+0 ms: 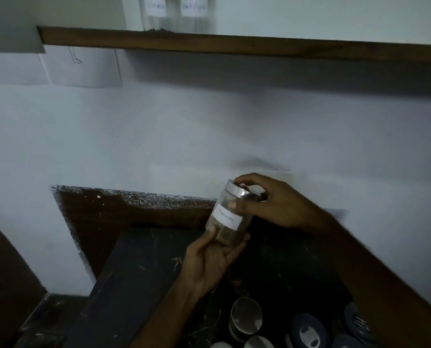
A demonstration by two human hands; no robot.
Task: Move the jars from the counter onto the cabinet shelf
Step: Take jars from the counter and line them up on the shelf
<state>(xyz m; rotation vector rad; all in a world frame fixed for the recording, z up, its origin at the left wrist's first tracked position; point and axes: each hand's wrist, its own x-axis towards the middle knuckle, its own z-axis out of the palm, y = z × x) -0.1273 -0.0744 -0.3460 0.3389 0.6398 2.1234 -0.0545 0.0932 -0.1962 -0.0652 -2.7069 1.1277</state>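
A clear glass jar (pixel 228 223) with a silver lid and a white handwritten label is held tilted above the dark counter (pixel 144 267). My left hand (pixel 209 262) cups its base from below. My right hand (pixel 272 199) grips the lid and upper body from the right. High up, a wooden shelf (pixel 234 42) carries two labelled clear jars, one at left (pixel 155 11) and one at right (pixel 194 11). Several more jars stand on the counter at the bottom: a silver-lidded one (pixel 246 317) and a dark-lidded one (pixel 308 331).
A white wall fills the middle of the view, with paper sheets (pixel 83 66) taped at the upper left under the shelf. A brown wooden panel (pixel 124 212) sits behind the counter. The counter's left edge drops to a lower dark surface (pixel 46 320).
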